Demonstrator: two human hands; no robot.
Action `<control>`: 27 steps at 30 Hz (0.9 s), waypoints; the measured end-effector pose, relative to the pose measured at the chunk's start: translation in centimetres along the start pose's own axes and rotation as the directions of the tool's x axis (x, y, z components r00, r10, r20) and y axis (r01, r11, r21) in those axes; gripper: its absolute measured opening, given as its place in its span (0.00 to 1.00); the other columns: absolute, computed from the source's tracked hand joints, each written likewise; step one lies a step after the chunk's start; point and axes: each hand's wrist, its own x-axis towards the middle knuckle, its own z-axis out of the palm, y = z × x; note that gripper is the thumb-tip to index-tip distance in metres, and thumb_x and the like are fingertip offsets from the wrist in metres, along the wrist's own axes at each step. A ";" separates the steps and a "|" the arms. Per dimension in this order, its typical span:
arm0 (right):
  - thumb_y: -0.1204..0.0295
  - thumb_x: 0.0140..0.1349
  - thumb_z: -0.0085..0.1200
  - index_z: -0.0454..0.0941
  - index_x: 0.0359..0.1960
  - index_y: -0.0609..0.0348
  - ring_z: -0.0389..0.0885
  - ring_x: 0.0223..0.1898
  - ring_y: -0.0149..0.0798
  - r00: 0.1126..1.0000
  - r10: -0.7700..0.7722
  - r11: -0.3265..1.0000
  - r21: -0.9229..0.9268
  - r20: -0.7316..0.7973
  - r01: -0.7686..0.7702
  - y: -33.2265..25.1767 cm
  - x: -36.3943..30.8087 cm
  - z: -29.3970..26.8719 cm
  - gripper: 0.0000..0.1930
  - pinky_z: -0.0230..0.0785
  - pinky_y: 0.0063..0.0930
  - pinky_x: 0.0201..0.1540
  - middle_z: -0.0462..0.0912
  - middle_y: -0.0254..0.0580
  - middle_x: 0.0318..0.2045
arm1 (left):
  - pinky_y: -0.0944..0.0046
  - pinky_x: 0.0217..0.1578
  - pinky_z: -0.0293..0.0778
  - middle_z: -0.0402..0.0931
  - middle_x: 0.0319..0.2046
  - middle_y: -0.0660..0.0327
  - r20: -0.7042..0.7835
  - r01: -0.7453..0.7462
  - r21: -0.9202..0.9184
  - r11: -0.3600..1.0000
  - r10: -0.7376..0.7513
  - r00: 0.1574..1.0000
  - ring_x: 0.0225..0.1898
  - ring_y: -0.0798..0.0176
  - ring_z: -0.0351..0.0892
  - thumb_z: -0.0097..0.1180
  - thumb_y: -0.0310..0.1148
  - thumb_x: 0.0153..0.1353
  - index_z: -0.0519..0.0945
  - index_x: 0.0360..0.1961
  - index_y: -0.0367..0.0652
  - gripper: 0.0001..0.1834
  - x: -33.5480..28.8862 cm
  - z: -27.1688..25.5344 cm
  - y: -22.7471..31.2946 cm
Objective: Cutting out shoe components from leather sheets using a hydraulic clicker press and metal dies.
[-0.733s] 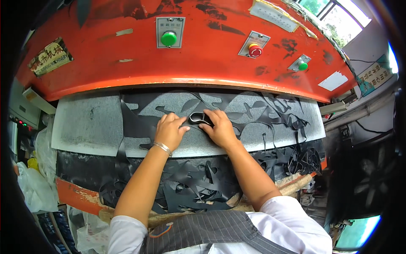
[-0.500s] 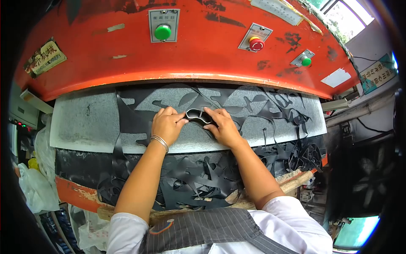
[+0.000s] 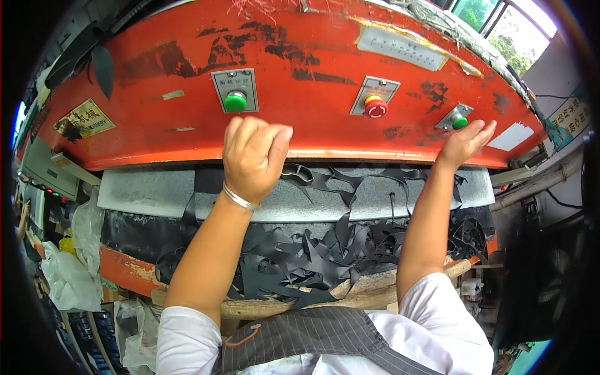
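Observation:
My left hand (image 3: pixel 255 153), wearing bracelets, is raised in a closed fist with nothing visible in it. It is just below the left green push button (image 3: pixel 235 102) on the red machine front. My right hand (image 3: pixel 465 145), fingers stretched out and holding nothing, is at the right green button (image 3: pixel 460 122); whether it touches is unclear. Beneath the red front, a curved metal cutting die (image 3: pixel 297 174) rests on black sheet material (image 3: pixel 209 179) over a pale cutting board (image 3: pixel 147 192). My left hand and wrist hide part of the sheet.
A red emergency-stop button (image 3: pixel 376 107) sits between the green ones. Black offcuts (image 3: pixel 300 250) pile along the board's near side, above a wooden rail (image 3: pixel 369 294). Plastic bags (image 3: pixel 69 275) hang at the left. The machine's red front (image 3: pixel 312 134) overhangs the board.
Both hands have let go of the cutting die and moved up, my left to the left green button and my right to the right one. The view has tilted upward.

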 end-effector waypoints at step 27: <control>0.49 0.68 0.44 0.48 0.70 0.70 0.44 0.73 0.55 0.945 0.067 0.992 -0.125 0.320 -0.028 -1.1 -4.9 -12.4 0.41 0.38 0.43 0.72 0.48 0.63 0.71 | 0.49 0.38 0.70 0.72 0.29 0.49 0.540 0.220 0.154 0.963 -0.269 0.797 0.35 0.45 0.73 0.53 0.41 0.63 0.77 0.22 0.40 0.17 -11.0 -12.9 6.6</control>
